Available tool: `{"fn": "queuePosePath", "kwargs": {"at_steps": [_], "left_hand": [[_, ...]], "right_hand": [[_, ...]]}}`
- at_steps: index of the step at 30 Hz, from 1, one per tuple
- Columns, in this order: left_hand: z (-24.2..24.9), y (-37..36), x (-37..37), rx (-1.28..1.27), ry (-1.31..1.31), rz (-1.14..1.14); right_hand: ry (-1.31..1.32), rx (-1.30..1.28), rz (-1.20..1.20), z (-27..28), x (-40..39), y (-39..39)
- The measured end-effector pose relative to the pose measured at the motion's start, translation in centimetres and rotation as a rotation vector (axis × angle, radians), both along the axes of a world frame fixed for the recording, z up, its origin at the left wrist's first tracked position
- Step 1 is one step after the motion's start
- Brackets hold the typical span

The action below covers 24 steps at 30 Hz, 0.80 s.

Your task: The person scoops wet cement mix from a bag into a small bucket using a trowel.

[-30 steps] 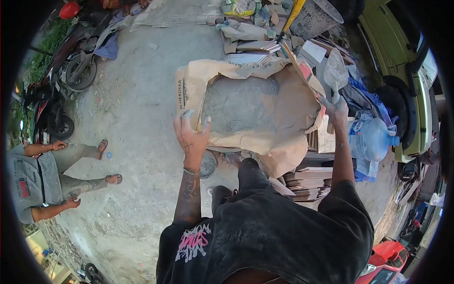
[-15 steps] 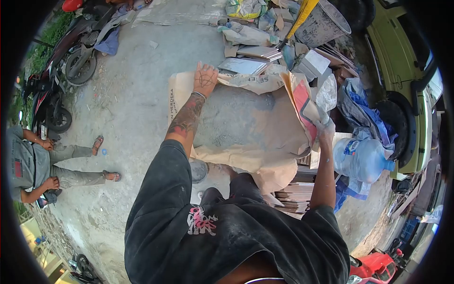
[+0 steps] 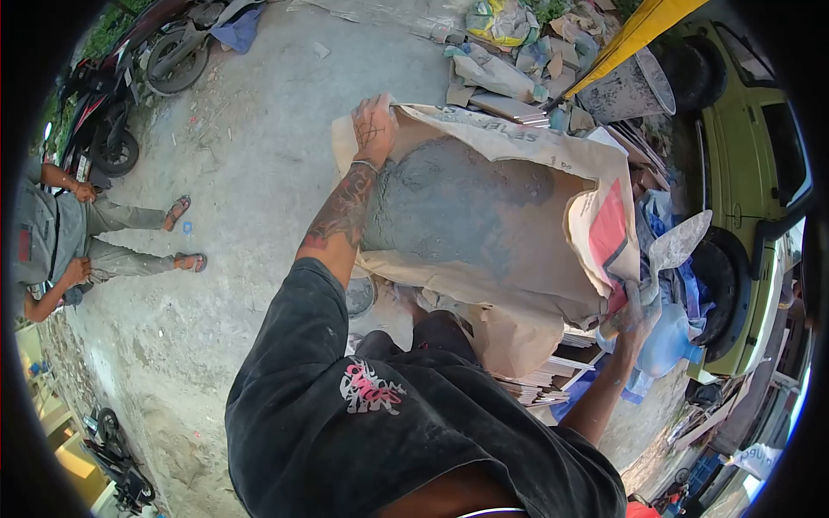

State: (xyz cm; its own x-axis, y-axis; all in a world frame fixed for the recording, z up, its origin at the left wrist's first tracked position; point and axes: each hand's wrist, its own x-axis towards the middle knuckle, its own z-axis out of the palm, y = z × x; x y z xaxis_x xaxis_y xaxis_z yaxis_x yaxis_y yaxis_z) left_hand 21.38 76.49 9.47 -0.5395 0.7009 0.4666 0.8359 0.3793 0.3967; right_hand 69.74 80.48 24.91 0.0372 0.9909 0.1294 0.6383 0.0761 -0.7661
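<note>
A brown paper cement bag (image 3: pixel 553 148), torn open, stretches between my two hands. Wet grey mortar (image 3: pixel 449 203) covers much of its inner face. At the bag's upper left corner my left hand (image 3: pixel 374 129) is closed, fingers over the paper edge. My right hand (image 3: pixel 630 321) is closed at the lower right, beside the red-printed part of the bag. A trowel (image 3: pixel 680 243) with a grey-smeared blade sticks up from that same hand; its handle is hidden in the grip. Below the bag, near my feet, a small bucket (image 3: pixel 361 298) is partly covered by my left arm.
Tile stacks (image 3: pixel 535 390) lie under the bag's right end, near a blue water jug (image 3: pixel 663 341). Behind are a dirty bucket (image 3: pixel 635 91), a yellow pole-like object (image 3: pixel 639 39) and rubble. A green vehicle (image 3: pixel 751 164) stands right. On the left are a person (image 3: pixel 65 224) and motorbikes (image 3: pixel 104 129).
My right hand has moved right and down, drawing the bag wider, so more mortar shows. The trowel blade now points up and right. My view has shifted slightly.
</note>
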Motion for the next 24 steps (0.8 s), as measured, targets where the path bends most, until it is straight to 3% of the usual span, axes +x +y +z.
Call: {"fn": "queuePosePath", "kwargs": {"at_steps": [1,3,9,13,15,17,19,21,23,24], "left_hand": [[0.0,-0.6,-0.2,0.067,-0.061,0.04],[0.1,-1.4,-0.1,0.118,-0.093,0.029],[1.0,-3.4,0.5,0.399,-0.169,-0.031],[1.1,-3.9,1.3,0.495,-0.178,-0.044],[0.5,-3.0,1.2,0.484,-0.188,-0.042],[-0.9,-2.4,1.5,0.469,-0.205,-0.036],[-1.6,-0.8,0.7,0.424,-0.142,-0.086],[-2.1,-0.6,0.7,0.364,-0.147,-0.084],[-1.8,-0.6,0.7,0.048,-0.194,-0.144],[-1.4,-0.9,1.0,0.044,-0.182,-0.151]], "right_hand": [[0.133,0.03,-0.015,-0.6,0.4,-0.5],[0.04,0.022,-0.024,-1.9,1.6,-0.4],[0.208,0.121,-0.089,-3.2,1.7,-1.9],[0.158,0.099,-0.125,-4.0,2.4,-2.8],[0.223,0.102,-0.118,-4.8,2.0,-2.4],[0.019,0.127,-0.17,-6.0,2.0,-1.6],[0.063,0.083,-0.185,-5.7,-0.1,-1.0],[0.091,0.043,-0.073,-5.5,-0.7,-1.4],[0.197,0.006,-0.085,-6.9,0.2,-0.6],[0.137,0.01,-0.088,-7.3,0.1,0.0]]}}
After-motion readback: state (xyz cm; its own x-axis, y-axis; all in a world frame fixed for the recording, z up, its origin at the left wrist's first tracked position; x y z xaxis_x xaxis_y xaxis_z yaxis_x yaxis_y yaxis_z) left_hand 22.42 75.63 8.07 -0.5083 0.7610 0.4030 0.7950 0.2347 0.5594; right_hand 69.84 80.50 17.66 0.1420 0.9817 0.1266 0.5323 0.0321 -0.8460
